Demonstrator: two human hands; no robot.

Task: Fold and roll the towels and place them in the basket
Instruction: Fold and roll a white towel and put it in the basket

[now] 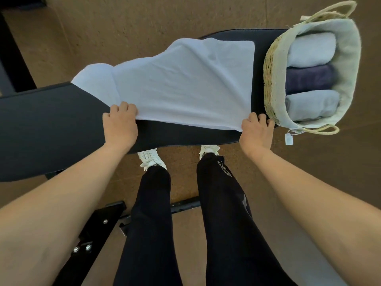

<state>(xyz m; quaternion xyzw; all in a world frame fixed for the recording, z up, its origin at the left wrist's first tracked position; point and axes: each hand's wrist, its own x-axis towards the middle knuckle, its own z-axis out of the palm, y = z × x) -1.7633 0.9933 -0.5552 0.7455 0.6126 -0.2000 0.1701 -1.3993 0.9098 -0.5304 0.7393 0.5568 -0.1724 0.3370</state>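
From the head camera, looking down past your forearms, your hands are well apart, one at each end of the near edge of the white towel (181, 83). Your left hand (120, 124) has its fingers curled over the left near corner. Your right hand (256, 133) grips the right near corner, close beside the basket (270, 79). The exact pinch under each palm is hidden, so the thumbs are probably beneath the cloth, though you cannot confirm that here. The towel lies spread across the black padded bench (51, 124). Its near edge is lifted slightly off the padding, its far right corner lies flat, and its far left part bunches and droops over the back edge. At the right end of the bench the woven basket stands with its lining showing. It already holds three rolled towels side by side: a pale roll (311, 49) farthest from you, a dark purple roll (309, 79) in the middle, and another pale roll (311, 105) nearest. Judged from that, most of the job looks done. This towel has no fold in it yet, so folding, rolling and placing it all remain. Room in the basket looks tight, and the roll may have to go on top of the others. No other loose towel shows in this view.
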